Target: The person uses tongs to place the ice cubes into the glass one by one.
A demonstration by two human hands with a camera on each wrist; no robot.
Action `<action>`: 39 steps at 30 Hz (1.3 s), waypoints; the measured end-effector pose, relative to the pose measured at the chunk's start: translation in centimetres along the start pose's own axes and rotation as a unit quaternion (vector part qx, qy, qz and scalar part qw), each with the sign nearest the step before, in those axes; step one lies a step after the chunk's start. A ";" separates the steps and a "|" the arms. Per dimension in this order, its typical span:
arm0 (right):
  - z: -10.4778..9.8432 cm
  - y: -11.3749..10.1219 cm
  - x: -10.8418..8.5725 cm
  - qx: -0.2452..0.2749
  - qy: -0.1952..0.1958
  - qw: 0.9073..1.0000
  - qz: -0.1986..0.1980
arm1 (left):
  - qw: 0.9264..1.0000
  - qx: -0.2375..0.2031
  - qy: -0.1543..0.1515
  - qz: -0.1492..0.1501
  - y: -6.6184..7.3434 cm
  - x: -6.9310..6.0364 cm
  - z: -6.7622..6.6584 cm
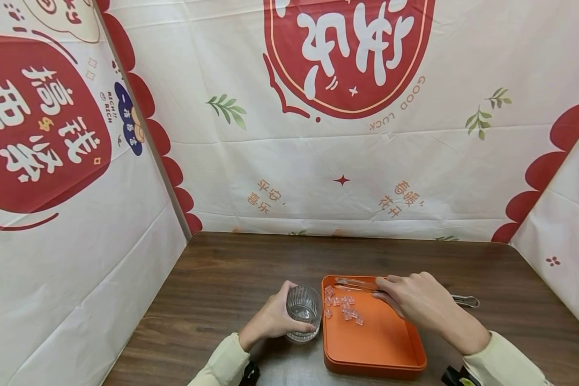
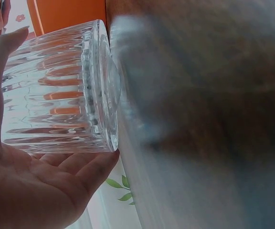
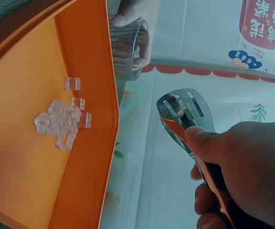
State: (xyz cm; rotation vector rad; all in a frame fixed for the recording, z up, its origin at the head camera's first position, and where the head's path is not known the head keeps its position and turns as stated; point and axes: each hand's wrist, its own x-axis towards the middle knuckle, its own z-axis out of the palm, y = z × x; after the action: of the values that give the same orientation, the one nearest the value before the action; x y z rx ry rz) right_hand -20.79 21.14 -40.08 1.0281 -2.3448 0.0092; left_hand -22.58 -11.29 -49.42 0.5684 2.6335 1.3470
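A clear ribbed glass (image 1: 303, 308) stands upright on the table at the left side of an orange tray (image 1: 373, 343). My left hand (image 1: 274, 316) grips it, thumb on one side and fingers on the other, as the left wrist view of the glass (image 2: 63, 95) also shows. My right hand (image 1: 417, 300) holds metal tongs (image 3: 185, 109) with slotted heads over the tray's far part. No cube shows between the tong heads. Several clear cubes (image 1: 346, 308) lie in the tray's left part, most of them piled together in the right wrist view (image 3: 63, 119).
The brown wooden table (image 1: 212, 300) carries the glass and tray. A white printed cloth (image 1: 309, 177) hangs behind it, and another cloth (image 1: 125, 257) hangs along the left side. The tray's raised rim (image 1: 418, 343) lies below my right forearm.
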 end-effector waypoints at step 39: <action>1.1 -2.7 4.1 0.014 -0.008 0.999 -0.040 | 1.000 -0.004 0.000 0.001 0.0 0.1 0.0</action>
State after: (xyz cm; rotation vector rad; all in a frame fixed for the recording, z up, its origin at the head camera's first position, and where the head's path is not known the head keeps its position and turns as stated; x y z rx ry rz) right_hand -21.73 16.26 -39.54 1.1393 -2.3210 0.0034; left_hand -22.64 -11.24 -49.44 0.5701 2.6271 1.3573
